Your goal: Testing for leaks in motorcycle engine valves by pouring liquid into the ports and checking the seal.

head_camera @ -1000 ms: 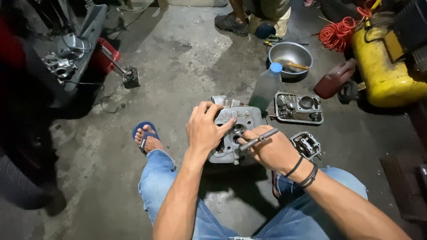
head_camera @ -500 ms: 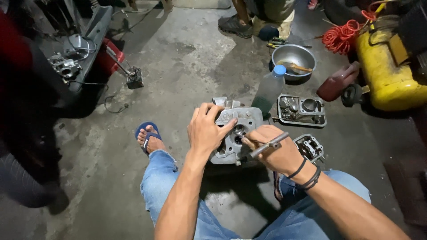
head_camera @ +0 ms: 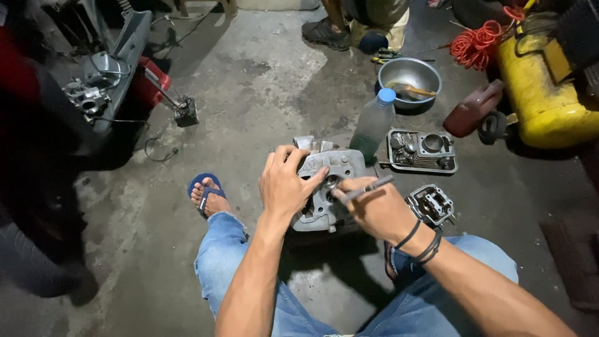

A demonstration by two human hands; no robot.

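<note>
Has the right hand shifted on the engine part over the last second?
Yes, slightly. The right hand with its thin metal tool has slid left across the grey engine part, closer to the left hand.

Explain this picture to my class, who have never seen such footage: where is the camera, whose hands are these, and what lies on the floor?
The camera sits on a person's head, looking down at their own hands. The left hand steadies a grey metal engine part above the concrete floor. The right hand holds a thin metal tool against it. Around it lie a clear plastic bottle, two more engine parts, a steel bowl and a yellow tank.
</note>
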